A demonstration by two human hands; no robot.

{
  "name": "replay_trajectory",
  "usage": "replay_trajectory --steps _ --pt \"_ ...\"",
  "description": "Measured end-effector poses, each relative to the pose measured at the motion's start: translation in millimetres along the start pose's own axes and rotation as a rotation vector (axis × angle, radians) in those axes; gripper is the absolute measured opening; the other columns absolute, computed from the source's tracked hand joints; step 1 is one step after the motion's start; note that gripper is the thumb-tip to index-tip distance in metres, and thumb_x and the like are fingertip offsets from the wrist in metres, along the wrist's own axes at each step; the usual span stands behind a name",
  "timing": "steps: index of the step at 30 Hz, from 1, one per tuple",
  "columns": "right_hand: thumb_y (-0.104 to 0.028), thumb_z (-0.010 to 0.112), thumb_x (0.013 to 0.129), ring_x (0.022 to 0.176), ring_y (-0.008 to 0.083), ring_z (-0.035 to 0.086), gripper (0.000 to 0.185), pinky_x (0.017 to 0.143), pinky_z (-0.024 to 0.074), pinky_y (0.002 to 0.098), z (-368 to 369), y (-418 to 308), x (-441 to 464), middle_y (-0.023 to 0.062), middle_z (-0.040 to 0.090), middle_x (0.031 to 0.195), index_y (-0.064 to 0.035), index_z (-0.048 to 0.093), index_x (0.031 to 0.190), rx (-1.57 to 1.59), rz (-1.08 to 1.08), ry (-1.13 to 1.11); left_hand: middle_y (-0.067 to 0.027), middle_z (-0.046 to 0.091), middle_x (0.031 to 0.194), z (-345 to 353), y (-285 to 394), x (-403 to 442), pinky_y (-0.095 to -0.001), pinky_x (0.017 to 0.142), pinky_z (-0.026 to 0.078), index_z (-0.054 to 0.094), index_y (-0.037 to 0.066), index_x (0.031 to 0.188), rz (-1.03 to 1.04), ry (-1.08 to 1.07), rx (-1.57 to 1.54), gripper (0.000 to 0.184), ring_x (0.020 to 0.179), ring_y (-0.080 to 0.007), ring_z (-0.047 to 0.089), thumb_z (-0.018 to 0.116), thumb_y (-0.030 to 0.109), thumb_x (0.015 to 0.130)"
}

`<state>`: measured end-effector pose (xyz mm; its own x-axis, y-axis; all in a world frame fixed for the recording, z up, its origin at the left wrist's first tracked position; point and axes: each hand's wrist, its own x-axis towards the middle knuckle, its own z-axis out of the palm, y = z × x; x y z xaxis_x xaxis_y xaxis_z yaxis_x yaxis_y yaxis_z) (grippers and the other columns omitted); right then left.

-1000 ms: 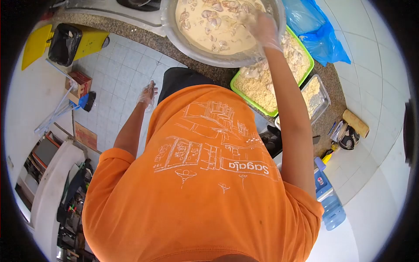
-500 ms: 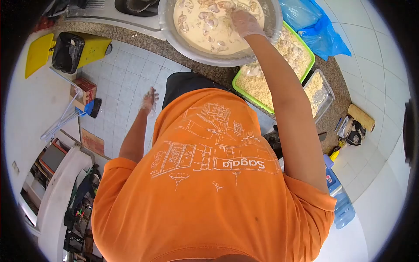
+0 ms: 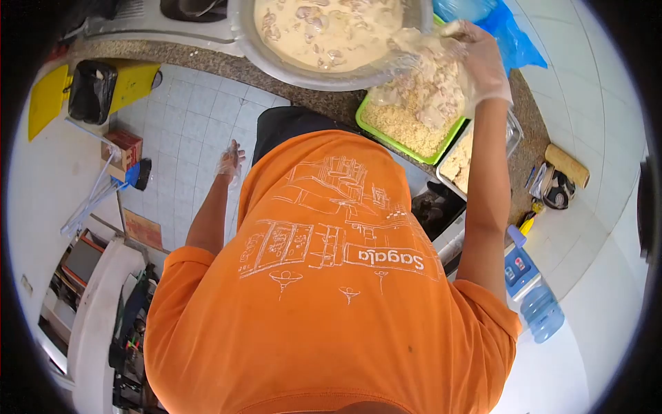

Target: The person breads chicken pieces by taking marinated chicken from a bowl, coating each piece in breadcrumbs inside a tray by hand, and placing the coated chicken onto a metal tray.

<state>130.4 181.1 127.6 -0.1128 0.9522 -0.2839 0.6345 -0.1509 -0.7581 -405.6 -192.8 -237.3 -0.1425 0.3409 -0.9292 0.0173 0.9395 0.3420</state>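
Observation:
My right hand (image 3: 479,65), in a clear plastic glove, is over the far right part of a green-rimmed tray (image 3: 393,143). Motion smears its fingers, so whether they hold anything does not show. Under and beside it, batter-coated pieces of raw meat (image 3: 438,96) lie on pale crumbs (image 3: 403,127) in that tray. Left of the tray stands a large metal basin (image 3: 252,41) of creamy batter with meat pieces (image 3: 314,31) in it. My left hand (image 3: 232,162), also in a clear glove, hangs beside my body above the floor, fingers apart, with nothing in it.
A metal tray with crumbs (image 3: 455,165) sits right of the green one. Blue plastic bags (image 3: 524,41) lie behind. A sink (image 3: 196,10) is at the upper left. On the floor side are a yellow bin (image 3: 134,88) and a broom (image 3: 141,174).
My right hand has come out of the batter basin and moved right, over the green-rimmed tray. My left hand stays hanging at my side. The view has shifted slightly.

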Motion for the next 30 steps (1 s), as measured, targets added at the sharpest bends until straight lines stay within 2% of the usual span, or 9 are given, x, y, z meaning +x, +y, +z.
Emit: replay_trajectory --steps 3,8,14,17,22,25,27,29,30 --pt "-0.008 0.074 0.082 0.07 0.0146 0.067 0.014 0.067 0.0511 0.029 -24 1 -65 0.0045 0.069 0.082 -0.0025 0.071 0.094 0.216 0.163 0.065 -0.0164 0.064 0.134 9 35 7 -0.045 0.09 0.048 0.044 0.005 0.15 0.054 -0.008 0.035 0.079 0.114 -0.0289 0.065 0.035 0.068 0.102" --pt "-0.002 0.072 0.083 0.07 0.0133 0.067 0.011 0.065 0.052 0.028 -45 41 -140 0.0046 0.07 0.082 -0.0029 0.071 0.094 0.24 0.288 0.085 -0.0059 0.072 0.104 22 123 -20 -0.0293 0.074 0.05 0.068 0.004 0.119 0.141 -0.335 0.297 0.063 0.09 -0.0143 0.065 0.051 0.061 0.1" --pt "0.0 0.066 0.088 0.073 0.014 0.066 0.009 0.065 0.0535 0.0282 -18 99 -176 0.0073 0.071 0.085 -0.002 0.07 0.095 0.434 0.386 0.07 -0.0051 0.07 0.094 100 262 -149 -0.0279 0.072 0.05 0.071 0.003 0.11 0.166 -0.46 0.765 0.058 0.083 -0.0143 0.064 0.059 0.058 0.097" --pt "0.002 0.065 0.088 0.076 0.0136 0.067 0.011 0.068 0.0535 0.028 -3 109 -184 0.0068 0.071 0.087 -0.0028 0.07 0.097 0.47 0.348 0.08 -0.0048 0.068 0.1 148 313 -199 -0.0307 0.081 0.052 0.068 0.004 0.112 0.312 -0.623 0.908 0.053 0.091 -0.0155 0.064 0.053 0.053 0.101" --pt "-0.016 0.07 0.087 0.097 0.0314 0.072 0.033 0.087 0.055 0.0379 23 203 -195 0.0196 0.074 0.102 0.0001 0.069 0.115 -0.202 0.176 0.381 -0.0077 0.069 0.11 232 319 -223 -0.0316 0.084 0.053 0.068 0.002 0.113 0.409 -0.765 0.629 0.04 0.1 -0.0184 0.065 0.052 0.038 0.103" --pt "-0.017 0.071 0.086 0.101 0.0325 0.071 0.033 0.088 0.0551 0.0385 30 203 -223 0.0204 0.073 0.106 -0.0018 0.07 0.116 0.138 0.434 0.336 -0.0073 0.069 0.116 271 292 -210 -0.0318 0.09 0.052 0.068 0.003 0.116 0.487 -0.801 0.281 0.029 0.106 -0.0198 0.065 0.054 0.022 0.099" --pt "-0.022 0.073 0.083 0.106 0.0328 0.069 0.034 0.092 0.0532 0.0414 50 193 -231 0.0208 0.071 0.112 -0.0036 0.072 0.111 0.081 0.441 0.308 -0.0066 0.07 0.118 298 282 -205 -0.0309 0.097 0.047 0.069 0.003 0.118 0.752 -0.799 0.703 0.029 0.108 -0.0188 0.065 0.055 0.016 0.096" --pt "-0.028 0.076 0.08 0.108 0.0323 0.067 0.038 0.094 0.0515 0.043 82 203 -231 0.0205 0.071 0.113 -0.0059 0.073 0.112 -0.018 0.413 0.322 -0.0062 0.071 0.118 330 286 -209 -0.0291 0.106 0.04 0.069 0.004 0.12 1.186 -0.632 1.84 0.032 0.109 -0.0162 0.065 0.055 0.014 0.093" --pt "-0.031 0.08 0.077 0.107 0.0342 0.065 0.051 0.094 0.0511 0.043 91 202 -227 0.023 0.069 0.112 0.0 0.067 0.116 -0.119 0.413 0.344 -0.0065 0.071 0.118 343 287 -215 -0.0294 0.107 0.039 0.069 0.004 0.121 1.222 -0.556 2.153 0.032 0.11 -0.0165 0.065 0.056 0.014 0.093"
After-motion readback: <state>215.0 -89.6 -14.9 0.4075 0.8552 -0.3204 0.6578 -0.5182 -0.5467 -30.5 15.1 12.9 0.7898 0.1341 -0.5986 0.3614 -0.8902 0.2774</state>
